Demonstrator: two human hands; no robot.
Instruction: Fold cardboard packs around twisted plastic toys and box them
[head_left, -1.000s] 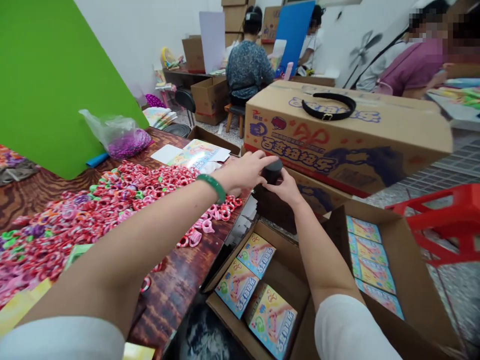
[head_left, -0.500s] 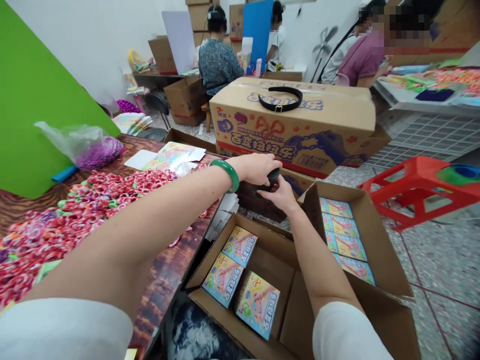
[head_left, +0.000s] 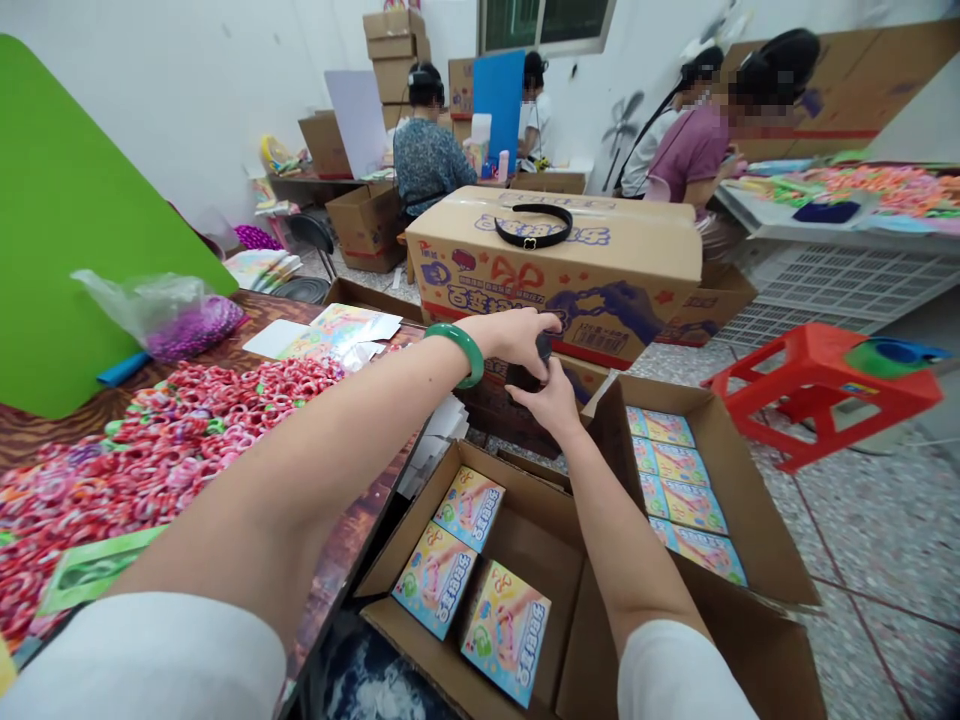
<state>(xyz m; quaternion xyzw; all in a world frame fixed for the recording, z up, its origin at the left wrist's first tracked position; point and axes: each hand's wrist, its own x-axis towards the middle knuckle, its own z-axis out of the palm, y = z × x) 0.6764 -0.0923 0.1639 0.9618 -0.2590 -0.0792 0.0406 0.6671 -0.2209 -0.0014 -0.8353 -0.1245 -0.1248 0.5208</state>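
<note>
"What do you have at the hands?"

"My left hand (head_left: 519, 337) comes from above, fingers curled partway around a small dark thing (head_left: 544, 347). My right hand (head_left: 553, 402) meets it from below, thumb and fingers half closed on it. I can't tell what it is; the fingers cover most of it."

"How would you handle it?"

"I'd let the right hand bear it from underneath and the left steady the top, pressing lightly, wrists level. The grip seems to be mostly fingertips, so a sudden twist might slip it."

"And where does it sit?"

"Between the two hands, touching both, in front of the big carton (head_left: 465, 298) with the black headband (head_left: 553, 240) on top. Below and nearer me is a lower carton (head_left: 536, 488) holding three small boxes (head_left: 506, 635)."

"Further out?"

"To the left, the bench (head_left: 358, 503) carries a heap of coloured rings (head_left: 225, 410). To the right, another carton (head_left: 754, 500) holds more boxes (head_left: 679, 465), and a red stool (head_left: 810, 370) stands beyond."
</note>
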